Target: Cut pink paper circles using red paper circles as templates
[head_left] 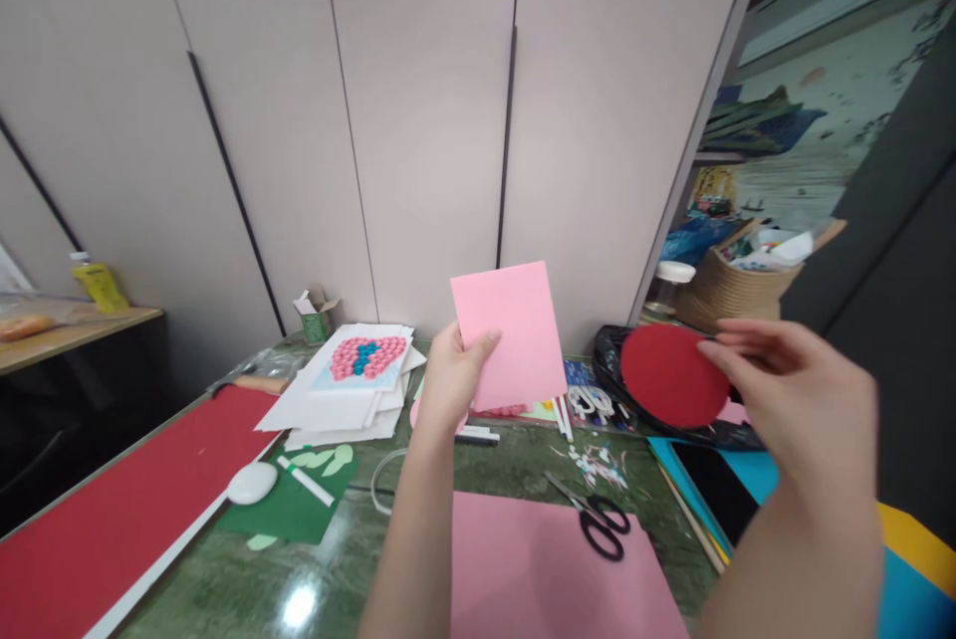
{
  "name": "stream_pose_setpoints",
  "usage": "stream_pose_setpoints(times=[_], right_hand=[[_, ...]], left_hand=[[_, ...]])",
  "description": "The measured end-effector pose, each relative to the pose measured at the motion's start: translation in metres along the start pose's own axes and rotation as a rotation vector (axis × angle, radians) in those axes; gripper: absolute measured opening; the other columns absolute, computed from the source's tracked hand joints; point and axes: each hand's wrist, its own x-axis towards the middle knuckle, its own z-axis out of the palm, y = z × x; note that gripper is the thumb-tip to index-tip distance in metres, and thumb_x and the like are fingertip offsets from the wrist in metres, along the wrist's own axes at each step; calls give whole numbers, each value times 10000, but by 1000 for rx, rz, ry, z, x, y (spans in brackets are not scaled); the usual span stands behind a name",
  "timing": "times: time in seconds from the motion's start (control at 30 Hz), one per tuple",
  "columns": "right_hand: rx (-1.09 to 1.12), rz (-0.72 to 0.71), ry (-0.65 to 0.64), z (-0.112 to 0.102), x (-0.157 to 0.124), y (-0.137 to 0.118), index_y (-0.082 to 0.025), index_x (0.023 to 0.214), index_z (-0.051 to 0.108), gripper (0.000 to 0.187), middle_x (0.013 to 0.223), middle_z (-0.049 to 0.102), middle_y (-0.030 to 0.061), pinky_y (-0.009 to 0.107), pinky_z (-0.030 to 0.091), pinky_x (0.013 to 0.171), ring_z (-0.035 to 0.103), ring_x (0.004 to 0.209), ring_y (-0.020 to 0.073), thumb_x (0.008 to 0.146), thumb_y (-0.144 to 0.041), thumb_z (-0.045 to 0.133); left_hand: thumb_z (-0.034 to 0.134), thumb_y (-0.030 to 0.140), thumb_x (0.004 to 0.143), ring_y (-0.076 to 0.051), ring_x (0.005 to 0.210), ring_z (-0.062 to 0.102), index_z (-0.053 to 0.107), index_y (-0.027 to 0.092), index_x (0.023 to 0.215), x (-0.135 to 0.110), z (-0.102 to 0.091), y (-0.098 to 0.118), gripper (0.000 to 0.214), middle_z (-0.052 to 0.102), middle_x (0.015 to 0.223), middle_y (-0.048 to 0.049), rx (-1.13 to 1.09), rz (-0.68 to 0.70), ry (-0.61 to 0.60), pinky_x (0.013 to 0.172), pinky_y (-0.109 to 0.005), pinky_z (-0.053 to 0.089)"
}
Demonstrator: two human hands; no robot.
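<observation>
My left hand (pixel 455 375) grips a square of pink paper (pixel 515 335) by its left side, thumb across the front, and holds it up above the table. Off to the right, my right hand (pixel 784 380) pinches the edge of a red paper disc (pixel 672 375) between thumb and fingers. The two pieces are apart from each other. Below them on the table lies a larger pink sheet (pixel 538 569). Black-handled scissors (pixel 597 520) rest partly on that sheet, with small paper scraps (pixel 597 465) just behind them.
Left are a red board (pixel 126 490), a green sheet (pixel 291 510) with a white marker (pixel 306 482), a white oval object (pixel 252 483) and stacked papers with a pink-and-blue picture (pixel 365 360). A black phone (pixel 713 490) lies on coloured sheets at right. Behind stand grey cabinets (pixel 425 121).
</observation>
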Motion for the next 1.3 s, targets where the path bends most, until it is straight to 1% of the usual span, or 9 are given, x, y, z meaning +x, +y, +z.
stream_pose_setpoints(times=[0.1, 0.23, 0.4, 0.77, 0.87, 0.97, 1.03, 1.13, 1.3], right_hand=[[290, -31, 192, 6, -14, -47, -188, 783, 672, 259, 716, 638, 69, 308, 474, 588, 603, 642, 178, 546, -191, 777], [339, -98, 98, 20, -32, -74, -177, 731, 648, 173, 665, 612, 28, 292, 478, 571, 577, 611, 154, 589, -161, 746], [245, -157, 8, 30, -40, -75, -182, 782, 631, 101, 740, 610, 10, 299, 504, 636, 585, 656, 146, 689, -192, 668], [299, -167, 75, 58, -49, -69, -170, 775, 614, 64, 757, 594, 28, 312, 503, 664, 590, 692, 157, 720, -196, 632], [354, -144, 4, 61, -49, -70, -176, 782, 615, 69, 753, 588, 24, 303, 497, 663, 580, 680, 149, 716, -190, 632], [397, -74, -121, 61, -46, -67, -190, 889, 621, 216, 848, 614, 43, 313, 494, 692, 585, 742, 165, 680, -216, 671], [451, 27, -296, 61, -43, -64, -201, 947, 626, 280, 919, 643, 60, 322, 495, 716, 600, 804, 185, 678, -256, 678], [548, 198, -562, 60, -41, -61, -186, 814, 665, 166, 807, 690, 52, 297, 504, 673, 632, 753, 191, 704, -310, 661], [553, 252, -544, 61, -42, -61, -173, 628, 632, 177, 637, 676, 21, 251, 475, 560, 613, 605, 165, 633, -327, 719]], left_hand=[[621, 315, 726, -252, 931, 607, 605, 137, 980, -1, 5, -4, 310, 655, 1051, -118, 17, -5, -44, 769, -333, 476], [620, 304, 733, -246, 928, 611, 603, 139, 1014, -5, 14, -5, 327, 650, 1066, -123, -29, -52, -157, 784, -333, 474], [606, 317, 747, -241, 886, 626, 610, 132, 1021, -7, 20, -3, 330, 662, 1037, -121, -96, -106, -211, 761, -334, 481], [657, 267, 710, -270, 949, 608, 605, 154, 1001, -10, 30, -8, 317, 654, 1054, -116, -64, -60, -189, 804, -381, 487], [662, 254, 705, -263, 916, 620, 607, 152, 973, -8, 28, -6, 292, 665, 1024, -112, -107, -33, -124, 793, -390, 493], [658, 225, 711, -255, 900, 627, 605, 149, 949, -8, 26, -2, 256, 672, 1002, -108, -225, -19, -120, 782, -389, 497], [658, 205, 712, -253, 900, 628, 604, 145, 935, -8, 25, 1, 237, 675, 996, -108, -287, -23, -135, 783, -387, 496], [657, 198, 713, -253, 897, 630, 605, 143, 928, -9, 23, 3, 228, 678, 989, -106, -313, -33, -145, 787, -392, 492], [647, 212, 724, -252, 905, 630, 610, 154, 962, -8, 22, 2, 248, 679, 998, -97, -329, -64, -165, 806, -397, 482]])
